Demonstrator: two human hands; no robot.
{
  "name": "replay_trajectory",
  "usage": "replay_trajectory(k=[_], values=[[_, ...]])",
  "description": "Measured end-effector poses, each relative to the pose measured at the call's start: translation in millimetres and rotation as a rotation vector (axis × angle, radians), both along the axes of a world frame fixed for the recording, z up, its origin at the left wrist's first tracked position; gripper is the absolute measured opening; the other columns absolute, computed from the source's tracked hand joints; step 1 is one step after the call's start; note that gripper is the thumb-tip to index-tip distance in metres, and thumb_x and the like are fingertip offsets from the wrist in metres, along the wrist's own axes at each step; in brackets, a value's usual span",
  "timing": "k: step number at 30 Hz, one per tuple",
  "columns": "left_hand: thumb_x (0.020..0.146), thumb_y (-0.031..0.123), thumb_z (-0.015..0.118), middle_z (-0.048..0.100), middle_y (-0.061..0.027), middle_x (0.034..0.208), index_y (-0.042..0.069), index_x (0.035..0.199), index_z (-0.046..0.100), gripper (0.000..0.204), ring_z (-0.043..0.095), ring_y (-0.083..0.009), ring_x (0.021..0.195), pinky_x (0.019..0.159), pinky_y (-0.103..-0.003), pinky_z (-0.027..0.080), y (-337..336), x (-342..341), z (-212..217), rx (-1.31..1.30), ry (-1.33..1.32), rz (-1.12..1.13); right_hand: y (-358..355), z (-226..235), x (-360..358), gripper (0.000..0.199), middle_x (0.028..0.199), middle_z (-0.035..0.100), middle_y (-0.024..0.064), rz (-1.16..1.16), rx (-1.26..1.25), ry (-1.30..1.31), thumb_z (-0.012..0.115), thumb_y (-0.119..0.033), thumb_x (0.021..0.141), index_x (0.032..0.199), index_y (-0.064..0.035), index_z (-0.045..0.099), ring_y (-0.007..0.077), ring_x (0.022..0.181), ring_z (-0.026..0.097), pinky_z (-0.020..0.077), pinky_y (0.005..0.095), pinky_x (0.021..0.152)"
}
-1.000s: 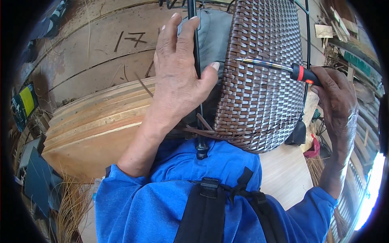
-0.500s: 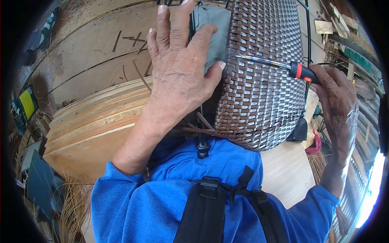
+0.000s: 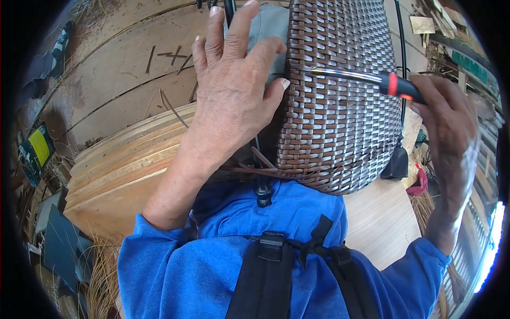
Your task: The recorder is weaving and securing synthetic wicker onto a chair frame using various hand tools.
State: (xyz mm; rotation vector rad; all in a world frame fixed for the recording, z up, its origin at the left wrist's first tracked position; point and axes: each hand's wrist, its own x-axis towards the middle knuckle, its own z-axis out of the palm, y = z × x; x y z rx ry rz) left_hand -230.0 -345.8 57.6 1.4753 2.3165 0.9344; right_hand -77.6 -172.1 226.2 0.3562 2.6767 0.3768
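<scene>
My right hand (image 3: 449, 114) is wrapped round the black and red handle of a screwdriver (image 3: 345, 74). Its shiny shaft lies across a brown woven wicker piece (image 3: 340, 117), and the tip is at the weave's left edge. My left hand (image 3: 234, 87) is open, with its fingers apart and palm down, beside that edge. The thumb tip touches or nearly touches the wicker border. Under the fingers is a grey surface (image 3: 271, 34), partly covered by the hand. Loose brown strands (image 3: 264, 159) stick out at the wicker's lower left corner.
A stack of wooden boards (image 3: 122, 165) stands to the left. Short brown strips (image 3: 172, 55) are scattered on the board floor beyond. A black metal leg with a foot (image 3: 263, 194) rests by my lap. A pale wooden board (image 3: 380, 218) lies at right, near a red cloth (image 3: 418, 183).
The wicker piece has shifted slightly left. The screwdriver tip has moved a little left along with it, and my right hand has moved slightly right and down. My left hand stays nearly in place.
</scene>
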Motion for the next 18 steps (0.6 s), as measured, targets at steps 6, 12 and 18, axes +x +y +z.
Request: replay_trajectory(k=[6, 12, 18], values=[[0.073, 0.009, 0.069, 0.029, -0.0058, 0.144, 0.022, 0.102, 0.063, 0.033, 0.013, -0.0396, 0.136, 0.108, -0.05, 0.019, -5.5, -1.3, -0.7, 0.021, -0.083, -0.077, 32.7, 45.8, 73.7, 0.031, 0.114, 0.062, 0.0071, -0.396, 0.14, 0.308, 0.051, -0.018, 0.093, 0.123, -0.0175, 0.056, 0.0188, 0.104, 0.06, 0.0514, 0.0358, 0.087], [0.077, 0.013, 0.064, 0.03, -0.0075, 0.14, 0.022, 0.099, 0.065, 0.024, 0.011, -0.0435, 0.134, 0.102, -0.064, 0.018, -3.0, -6.0, -0.1, -0.012, -0.058, -0.106, 53.1, 56.7, 166.7, 0.033, 0.111, 0.063, 0.0086, -0.83, 0.224, 0.539, 0.052, -0.025, 0.094, 0.125, -0.0143, 0.055, 0.0152, 0.102, 0.059, 0.044, 0.0286, 0.091], [0.077, 0.015, 0.062, 0.034, -0.0066, 0.138, 0.023, 0.096, 0.066, 0.021, 0.019, -0.0444, 0.13, 0.098, -0.061, 0.024, 6.1, -6.0, 8.4, -0.021, 0.009, -0.115, 70.5, 59.6, 332.5, 0.044, 0.107, 0.064, 0.0129, -1.263, 0.257, 0.596, 0.055, -0.033, 0.09, 0.122, -0.0029, 0.056, 0.0192, 0.098, 0.059, 0.042, 0.0282, 0.088]])
